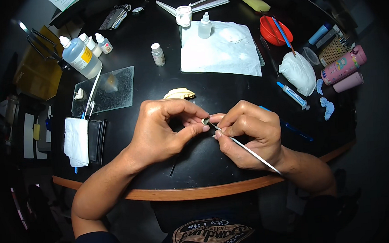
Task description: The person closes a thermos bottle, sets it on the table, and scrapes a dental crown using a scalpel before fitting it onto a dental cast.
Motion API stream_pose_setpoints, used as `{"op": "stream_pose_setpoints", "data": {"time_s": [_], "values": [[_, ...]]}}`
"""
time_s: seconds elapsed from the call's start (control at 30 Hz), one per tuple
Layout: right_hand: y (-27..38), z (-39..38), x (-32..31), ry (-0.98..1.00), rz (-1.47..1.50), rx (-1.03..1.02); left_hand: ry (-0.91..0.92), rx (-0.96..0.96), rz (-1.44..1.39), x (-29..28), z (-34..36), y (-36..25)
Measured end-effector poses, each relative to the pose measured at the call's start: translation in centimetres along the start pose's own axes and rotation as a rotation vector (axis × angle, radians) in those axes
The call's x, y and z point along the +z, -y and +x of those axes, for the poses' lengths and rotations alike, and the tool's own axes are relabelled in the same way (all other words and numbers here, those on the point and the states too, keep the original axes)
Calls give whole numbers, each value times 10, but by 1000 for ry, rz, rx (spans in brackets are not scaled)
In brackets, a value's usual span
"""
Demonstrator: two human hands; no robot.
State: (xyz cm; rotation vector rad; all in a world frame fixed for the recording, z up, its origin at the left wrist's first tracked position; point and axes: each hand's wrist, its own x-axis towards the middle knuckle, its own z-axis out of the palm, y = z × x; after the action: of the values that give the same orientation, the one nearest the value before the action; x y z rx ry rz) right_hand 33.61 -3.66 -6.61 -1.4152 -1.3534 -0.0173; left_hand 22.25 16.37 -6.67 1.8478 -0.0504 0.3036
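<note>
Between the thumb and fingertips of my left hand is a small, hollow piece like a dental crown, pale at its rim and dark inside. My right hand grips a thin tool with a long white handle, pencil-fashion. Its slim dark tip meets the piece's opening; what kind of tip it is, I cannot tell. Both hands are closed and nearly touch each other above the black table. Just beyond them lies a yellowish dental cast, partly hidden by my left hand.
A scratched glass slab and a folded white cloth lie left. A large bottle stands behind the slab, a small vial farther in. White paper bears a dropper bottle. Right are a red bowl and a syringe.
</note>
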Motion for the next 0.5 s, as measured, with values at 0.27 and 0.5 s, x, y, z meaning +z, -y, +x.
{"op": "stream_pose_setpoints", "data": {"time_s": [0.27, 0.5], "values": [[3, 0, 0, 45, 4, -23, 21, 10, 26, -2, -3, -1], [2, 1, -1, 32, -3, -14, 27, -43, -32, -1, -3, -2]]}}
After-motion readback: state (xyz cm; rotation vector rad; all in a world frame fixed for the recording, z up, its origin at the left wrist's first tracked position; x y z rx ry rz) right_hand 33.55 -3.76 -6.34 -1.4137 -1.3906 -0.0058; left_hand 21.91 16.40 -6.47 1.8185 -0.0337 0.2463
